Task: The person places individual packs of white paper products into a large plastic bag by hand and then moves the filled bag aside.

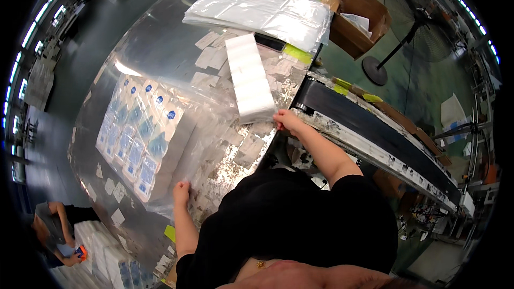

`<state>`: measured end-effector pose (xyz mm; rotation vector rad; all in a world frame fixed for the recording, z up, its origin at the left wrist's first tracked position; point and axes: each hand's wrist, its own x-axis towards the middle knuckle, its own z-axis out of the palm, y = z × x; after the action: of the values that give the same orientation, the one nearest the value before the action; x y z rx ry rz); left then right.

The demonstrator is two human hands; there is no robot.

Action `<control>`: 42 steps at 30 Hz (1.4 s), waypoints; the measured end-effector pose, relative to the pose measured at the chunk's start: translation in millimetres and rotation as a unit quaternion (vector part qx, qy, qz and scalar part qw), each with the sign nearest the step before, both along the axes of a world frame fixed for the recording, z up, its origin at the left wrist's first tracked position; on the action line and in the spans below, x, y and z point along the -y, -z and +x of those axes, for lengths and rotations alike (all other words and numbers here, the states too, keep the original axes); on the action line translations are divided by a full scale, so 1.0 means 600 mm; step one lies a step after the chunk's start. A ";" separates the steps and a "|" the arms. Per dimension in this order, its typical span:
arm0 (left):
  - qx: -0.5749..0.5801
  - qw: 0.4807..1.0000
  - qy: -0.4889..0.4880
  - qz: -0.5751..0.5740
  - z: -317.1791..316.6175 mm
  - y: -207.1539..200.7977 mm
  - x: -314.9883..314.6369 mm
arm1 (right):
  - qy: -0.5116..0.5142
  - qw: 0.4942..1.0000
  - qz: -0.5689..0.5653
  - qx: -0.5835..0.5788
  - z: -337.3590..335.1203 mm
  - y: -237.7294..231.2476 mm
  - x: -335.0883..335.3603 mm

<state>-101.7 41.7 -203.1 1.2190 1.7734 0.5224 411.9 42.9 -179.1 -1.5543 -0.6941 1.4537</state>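
A clear plastic bag lies on the metal table, its loose end spread toward the right. Inside it sits a block of several stacked packs with blue-and-white printing. At the near edge of this bag my left hand is closed, apparently pinching the film. My right hand is closed on the near right corner of a long white wrapped bundle, which lies flat on the table by the conveyor end.
A stack of clear plastic bags covers the far side of the table. To the right runs a dark conveyor belt. Beyond stand a cardboard box and a pedestal fan. Another person works at lower left.
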 end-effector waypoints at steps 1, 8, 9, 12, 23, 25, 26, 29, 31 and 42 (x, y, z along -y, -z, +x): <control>-0.015 1.000 0.007 0.001 0.001 0.001 0.002 | -0.036 0.999 -0.004 -0.002 -0.005 0.000 0.012; -0.083 0.996 0.023 0.035 -0.003 0.020 0.015 | -0.178 0.950 -0.179 -0.182 0.044 -0.014 0.146; -0.093 0.995 0.027 0.040 -0.005 0.025 0.021 | -0.110 0.961 -0.182 -0.179 0.048 -0.001 0.160; -0.072 0.996 0.027 0.036 -0.001 0.025 0.020 | 0.013 0.973 -0.057 -0.222 0.008 0.015 0.148; 0.227 0.970 0.005 0.091 0.116 -0.275 0.035 | 0.036 0.900 -0.064 -0.429 -0.021 -0.115 0.086; 0.275 0.954 -0.010 0.123 0.118 -0.325 0.045 | -0.045 0.889 -0.075 -0.450 -0.009 -0.165 0.091; 0.281 0.949 -0.014 0.143 0.120 -0.343 0.044 | -0.073 0.888 -0.081 -0.447 -0.003 -0.181 0.093; 0.306 0.934 -0.035 0.183 0.121 -0.377 0.035 | -0.157 0.883 -0.113 -0.427 -0.004 -0.200 0.090; 0.317 0.924 -0.044 0.211 0.124 -0.382 0.028 | -0.210 0.877 -0.136 -0.410 -0.013 -0.204 0.082; 0.226 0.919 -0.082 0.313 0.127 -0.395 0.075 | -0.358 0.844 -0.131 -0.377 -0.139 -0.162 0.032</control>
<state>-25.3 -3.4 33.9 1.2296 1.3437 1.4305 328.7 23.5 -81.6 -0.7478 -0.6155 2.5999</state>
